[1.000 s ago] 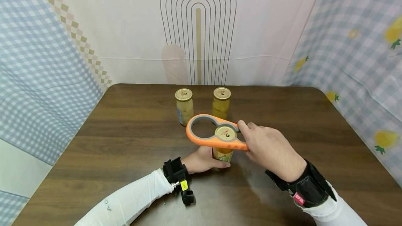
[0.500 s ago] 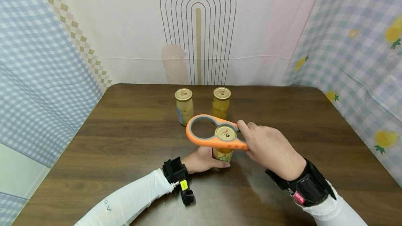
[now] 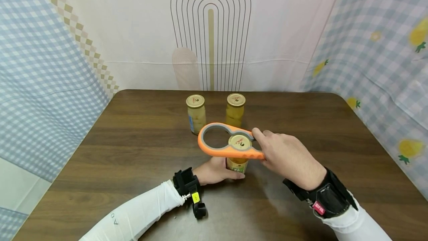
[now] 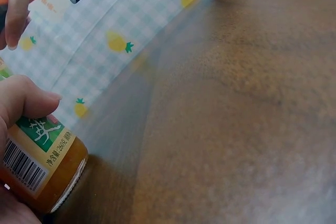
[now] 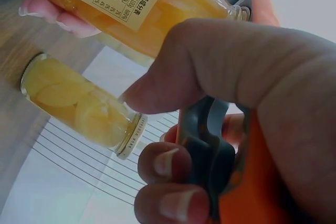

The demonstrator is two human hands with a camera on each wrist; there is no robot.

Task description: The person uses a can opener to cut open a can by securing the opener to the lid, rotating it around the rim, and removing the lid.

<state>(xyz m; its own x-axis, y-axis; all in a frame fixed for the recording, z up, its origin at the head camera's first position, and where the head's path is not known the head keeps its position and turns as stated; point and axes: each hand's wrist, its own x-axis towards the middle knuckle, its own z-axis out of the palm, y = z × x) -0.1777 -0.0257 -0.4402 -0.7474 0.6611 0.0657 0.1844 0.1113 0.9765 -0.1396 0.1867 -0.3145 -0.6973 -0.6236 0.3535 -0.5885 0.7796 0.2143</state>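
Observation:
My left hand (image 3: 214,170) grips a glass jar (image 3: 238,164) of orange fruit by its lower body, and the jar stands upright on the table. Its label with a barcode (image 4: 26,165) shows in the left wrist view, with my thumb (image 4: 32,97) across it. An orange jar opener (image 3: 234,153) with a grey inner lining surrounds the jar's gold lid (image 3: 240,142). My right hand (image 3: 284,155) squeezes the opener's handles from the right. In the right wrist view, fingers (image 5: 178,205) curl round the grey-lined handle (image 5: 202,150). The larger loop of the opener extends leftward, with nothing inside it.
Two more jars with gold lids, one pale (image 3: 197,117) and one yellow (image 3: 235,115), stand behind on the brown wooden table (image 3: 150,140). A white patterned cloth (image 3: 143,29) hangs at the back, with blue checked cloths (image 3: 367,58) at the sides.

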